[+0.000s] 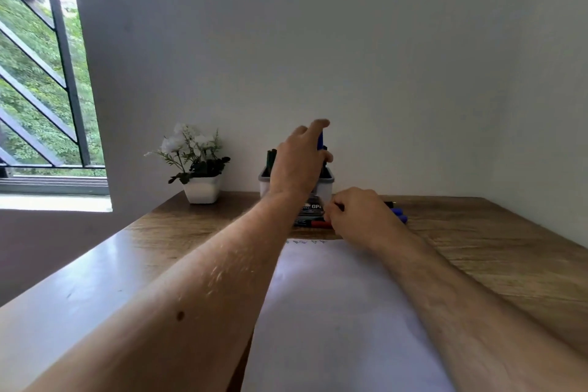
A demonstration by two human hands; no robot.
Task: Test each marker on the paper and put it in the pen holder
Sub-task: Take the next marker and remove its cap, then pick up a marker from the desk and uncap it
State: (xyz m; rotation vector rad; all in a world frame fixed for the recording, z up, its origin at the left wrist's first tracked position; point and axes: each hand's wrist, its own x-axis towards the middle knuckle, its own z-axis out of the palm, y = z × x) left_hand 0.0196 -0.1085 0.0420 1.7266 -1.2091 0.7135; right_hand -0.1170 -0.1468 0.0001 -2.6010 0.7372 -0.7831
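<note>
The left hand (pixel 297 162) holds a blue marker (pixel 320 141) upright over the far pen holder (pixel 326 186), seemingly about to drop it in, while the right hand (pixel 359 210) curls onto the marker pile (pixel 310 215) just beyond the paper (pixel 334 312), likely picking the next.

Two hands (pixel 299 162), one pen holder (pixel 324 189), one sheet of paper (pixel 334 312), one flower pot (pixel 202 189), one desk (pixel 477 232); the markers (pixel 313 216) are partly hidden, uncountable.

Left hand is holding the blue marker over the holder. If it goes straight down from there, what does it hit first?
Most likely the pen holder: the left hand grips the blue marker upright just above the holder's opening, where dark markers already stand. Depth is unclear, so alignment is approximate.
</note>
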